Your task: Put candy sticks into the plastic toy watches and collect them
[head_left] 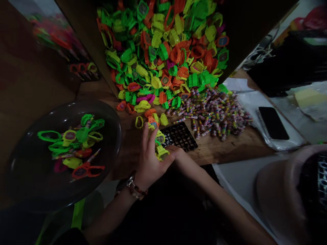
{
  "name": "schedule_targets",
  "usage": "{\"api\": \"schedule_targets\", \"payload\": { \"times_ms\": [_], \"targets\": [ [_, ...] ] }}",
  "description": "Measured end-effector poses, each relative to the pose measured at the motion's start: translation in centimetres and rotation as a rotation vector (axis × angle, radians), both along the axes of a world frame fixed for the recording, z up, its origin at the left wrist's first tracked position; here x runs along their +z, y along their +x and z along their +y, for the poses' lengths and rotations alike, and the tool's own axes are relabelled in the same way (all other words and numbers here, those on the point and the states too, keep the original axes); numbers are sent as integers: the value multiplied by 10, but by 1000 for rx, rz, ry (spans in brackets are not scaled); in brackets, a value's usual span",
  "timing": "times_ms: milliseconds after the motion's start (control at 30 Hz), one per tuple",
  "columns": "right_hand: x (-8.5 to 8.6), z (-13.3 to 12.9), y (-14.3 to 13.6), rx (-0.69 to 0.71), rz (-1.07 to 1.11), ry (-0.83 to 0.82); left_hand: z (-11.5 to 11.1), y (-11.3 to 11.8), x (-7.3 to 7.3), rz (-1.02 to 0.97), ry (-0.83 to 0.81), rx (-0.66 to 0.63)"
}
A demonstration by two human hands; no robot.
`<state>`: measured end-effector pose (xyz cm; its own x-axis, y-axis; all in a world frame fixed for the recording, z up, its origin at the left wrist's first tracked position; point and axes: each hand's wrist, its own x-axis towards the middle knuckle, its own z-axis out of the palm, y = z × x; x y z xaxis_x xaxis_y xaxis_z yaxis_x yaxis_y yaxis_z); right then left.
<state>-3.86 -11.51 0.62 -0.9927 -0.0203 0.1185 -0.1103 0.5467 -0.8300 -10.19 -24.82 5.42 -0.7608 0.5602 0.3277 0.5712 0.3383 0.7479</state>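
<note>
Yellow toy watches (161, 152) lie against the palm of my left hand (148, 161), between its fingers and thumb. Its long fingers stretch forward along them, fingertips by an orange toy watch (152, 119). Close against the left thumb is my right hand (177, 153), its fingers mostly hidden, so what it holds does not show. Just beyond it lies a black grid tray (181, 136). A loose yellow toy watch (139, 121) rests left of the fingertips.
A large heap of bright toy watches (163, 58) spills from a box. Small striped wrapped pieces (217, 112) are piled to the right, near a phone (273, 123). At left stands a dark basin (28, 163) holding several watches. A pale tub (270, 183) is at lower right.
</note>
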Motion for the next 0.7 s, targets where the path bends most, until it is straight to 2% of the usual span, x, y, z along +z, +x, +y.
{"api": "schedule_targets", "payload": {
  "times_ms": [67, 300, 467, 567, 633, 700],
  "targets": [
    [-1, -3, -2, -23, -30, -6, 1, 2, -3, 32, -17, 16],
    [-7, -5, -3, -47, -49, -25, -5, 0, -18, 12, 93, -17],
    [-4, -23, -4, -36, -69, -73, -6, -3, -14, 34, 108, -30],
    [16, -25, 2, 87, -127, -143, -20, -4, -5, -37, 62, -77],
    [42, -11, 12, 250, -214, -116, -33, -1, 0, -85, 33, -92],
    [75, 10, 15, 340, -225, 22, -44, 5, 4, -126, 5, -91]
  ]
}}
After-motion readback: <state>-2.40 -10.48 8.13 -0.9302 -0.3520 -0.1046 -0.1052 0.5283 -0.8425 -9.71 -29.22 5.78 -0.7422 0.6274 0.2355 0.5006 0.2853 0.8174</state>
